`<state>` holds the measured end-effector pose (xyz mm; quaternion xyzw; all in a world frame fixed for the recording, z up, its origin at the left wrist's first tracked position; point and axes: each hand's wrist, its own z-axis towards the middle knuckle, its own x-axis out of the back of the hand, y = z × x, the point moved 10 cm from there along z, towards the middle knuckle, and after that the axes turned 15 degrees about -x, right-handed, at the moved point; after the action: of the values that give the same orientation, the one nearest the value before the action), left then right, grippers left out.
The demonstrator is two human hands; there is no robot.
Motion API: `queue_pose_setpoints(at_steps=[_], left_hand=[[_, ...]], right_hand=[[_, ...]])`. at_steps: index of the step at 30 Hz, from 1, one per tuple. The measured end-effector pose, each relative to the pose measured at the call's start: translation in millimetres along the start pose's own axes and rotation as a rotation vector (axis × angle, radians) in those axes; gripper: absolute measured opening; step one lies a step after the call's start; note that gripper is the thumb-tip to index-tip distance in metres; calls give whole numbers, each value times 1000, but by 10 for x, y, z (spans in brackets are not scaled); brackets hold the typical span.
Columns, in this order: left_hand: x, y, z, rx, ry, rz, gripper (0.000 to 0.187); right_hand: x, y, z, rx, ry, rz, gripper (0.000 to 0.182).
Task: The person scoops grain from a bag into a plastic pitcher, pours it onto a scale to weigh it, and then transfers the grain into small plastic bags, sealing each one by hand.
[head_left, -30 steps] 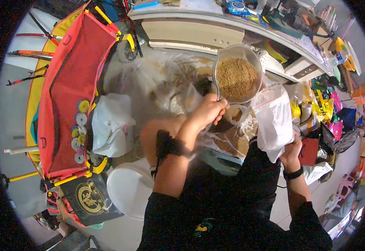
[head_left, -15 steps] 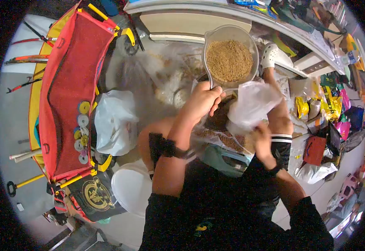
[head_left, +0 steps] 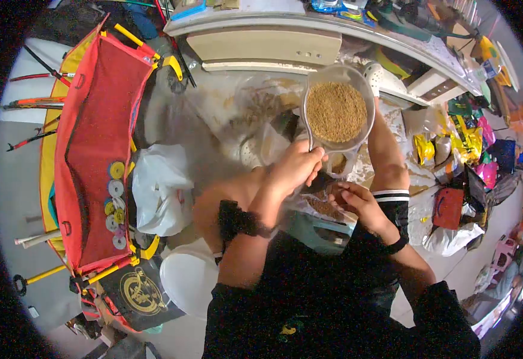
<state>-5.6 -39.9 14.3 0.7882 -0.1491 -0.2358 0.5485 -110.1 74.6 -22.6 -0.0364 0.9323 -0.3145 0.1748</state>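
Observation:
My left hand (head_left: 302, 166) is closed around the handle of a clear plastic measuring jug (head_left: 369, 122). Brown, grainy feed-like material (head_left: 335, 112) fills much of the jug. Just below it, a thin clear plastic bag (head_left: 337, 166) hangs between my hands. My right hand (head_left: 360, 206) is lower and to the right, its fingers curled at what looks like the bag's edge; the exact grip is hard to see. Beneath my hands stands an opened pale green bag (head_left: 324, 234) with brown grains (head_left: 324, 207) showing at its mouth.
A red, yellow-framed bag (head_left: 102, 143) holding line spools stands left. Beside it are a white plastic bag (head_left: 159, 188) and a white bucket (head_left: 189, 278). A cabinet (head_left: 264, 48) lines the far side. Colourful packets (head_left: 465, 140) and a red box (head_left: 448, 208) lie right.
The jug has moved slightly right and down with my left hand. My right hand has shifted left and down, and the billowing white plastic has dropped below the jug.

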Motion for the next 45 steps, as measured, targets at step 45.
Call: queue_pose_setpoints(at_steps=[45], left_hand=[[-1912,-39,-851,-346,-346,-383,15]], right_hand=[[214,-229,-1362,355,329,367,34]])
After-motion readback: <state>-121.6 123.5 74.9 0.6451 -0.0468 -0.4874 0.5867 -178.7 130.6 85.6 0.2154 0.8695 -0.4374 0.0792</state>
